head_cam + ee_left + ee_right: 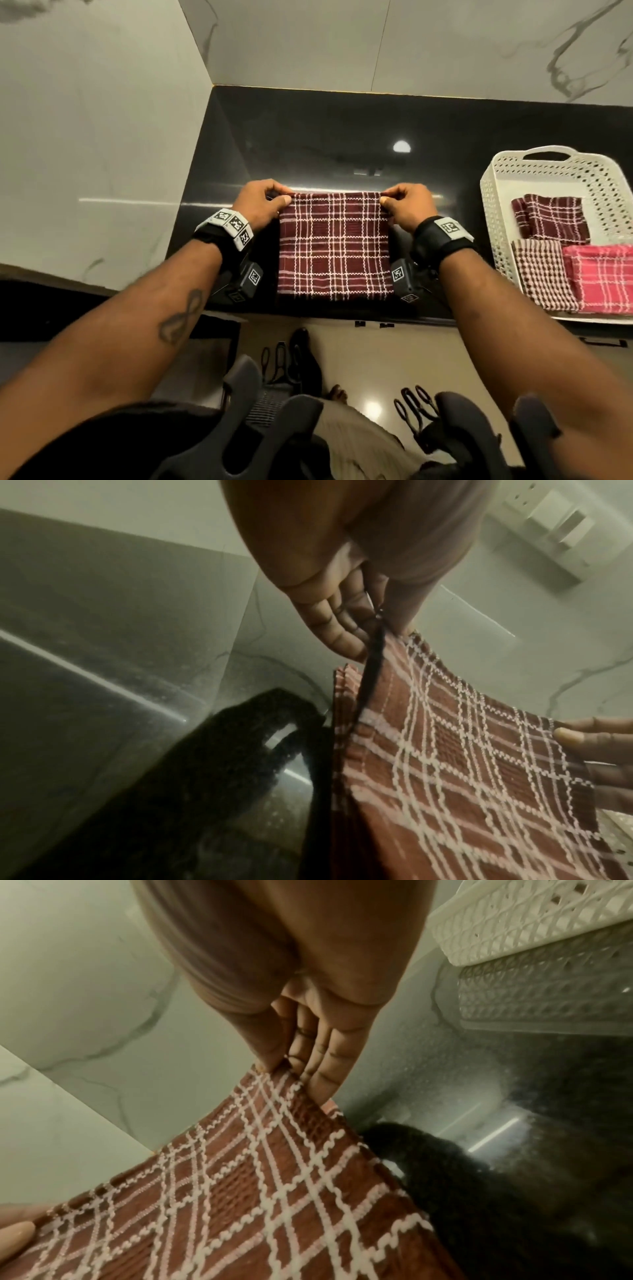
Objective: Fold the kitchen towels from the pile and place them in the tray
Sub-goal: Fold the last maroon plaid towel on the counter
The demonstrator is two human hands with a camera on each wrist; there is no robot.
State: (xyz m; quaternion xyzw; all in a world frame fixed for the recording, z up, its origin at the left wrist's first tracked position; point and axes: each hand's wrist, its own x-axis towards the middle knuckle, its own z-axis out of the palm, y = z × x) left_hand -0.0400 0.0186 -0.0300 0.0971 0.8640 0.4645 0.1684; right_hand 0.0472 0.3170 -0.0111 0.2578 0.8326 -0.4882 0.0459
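From the head view the left hand and right hand pinch the far corners of the maroon checked towel at the counter front edge, the white tray at the right edge holding three folded towels, while the left wrist view shows thumb and fingers clamping the towel corner, and the right wrist view the same pinch with the tray wall near

It looked like a home kitchen: a polished black stone countertop met marble-veined wall tiles, with a switch plate.
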